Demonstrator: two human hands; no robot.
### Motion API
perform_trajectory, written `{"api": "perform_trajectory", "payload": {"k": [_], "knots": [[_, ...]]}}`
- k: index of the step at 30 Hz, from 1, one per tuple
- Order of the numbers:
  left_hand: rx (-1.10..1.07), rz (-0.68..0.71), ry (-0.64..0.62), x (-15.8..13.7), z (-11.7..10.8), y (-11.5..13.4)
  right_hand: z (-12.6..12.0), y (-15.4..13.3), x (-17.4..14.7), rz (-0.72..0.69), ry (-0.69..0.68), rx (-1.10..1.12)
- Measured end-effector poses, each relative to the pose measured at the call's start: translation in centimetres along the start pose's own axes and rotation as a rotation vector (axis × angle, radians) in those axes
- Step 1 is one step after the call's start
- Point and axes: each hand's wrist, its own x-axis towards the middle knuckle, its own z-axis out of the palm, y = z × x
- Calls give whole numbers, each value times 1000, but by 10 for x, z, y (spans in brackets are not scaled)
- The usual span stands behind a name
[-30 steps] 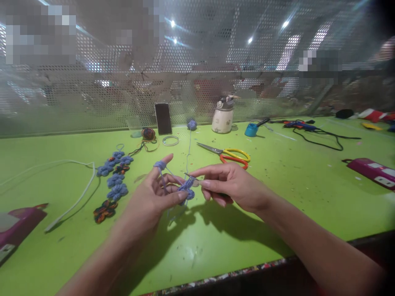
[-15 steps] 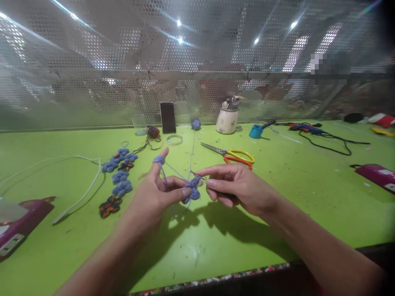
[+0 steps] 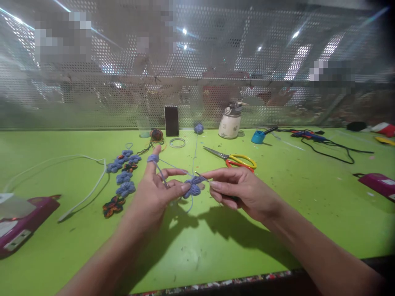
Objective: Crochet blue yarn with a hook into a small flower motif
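A small blue-purple crochet flower (image 3: 194,188) is pinched between the thumb and fingers of my left hand (image 3: 162,187). Yarn (image 3: 153,158) is wound round that hand's raised index finger and runs down to the flower. My right hand (image 3: 239,187) is closed on a thin crochet hook (image 3: 202,176), whose tip lies at the flower's top edge; the handle is hidden in the palm. From the flower a strand leads back to a blue-purple yarn ball (image 3: 199,128). Several finished crochet flowers (image 3: 124,177), blue-purple and dark multicolour, lie left of my left hand.
Scissors (image 3: 230,158) lie beyond my right hand. Behind stand a phone (image 3: 171,121), a bottle (image 3: 230,121) and a blue pot (image 3: 258,137). A multicolour yarn ball (image 3: 156,135) and a ring (image 3: 177,142) sit nearby. Purple power strips (image 3: 27,220) and a white cable (image 3: 84,201) are at the sides.
The view has shifted slightly, so the table things appear a little lower and further right. My left index finger has tilted left, and the hook has pulled slightly right at the flower's edge.
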Motion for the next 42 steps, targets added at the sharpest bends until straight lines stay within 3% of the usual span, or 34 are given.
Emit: {"api": "perform_trajectory", "payload": {"k": [13, 29, 42], "knots": [[110, -4, -83, -3, 1, 1, 3, 2, 1, -15, 97, -43], [-38, -64, -66, 0, 2, 0, 1, 0, -1, 20, 62, -44], [58, -84, -94, -3, 2, 1, -1, 0, 0, 45, 22, -3]]}}
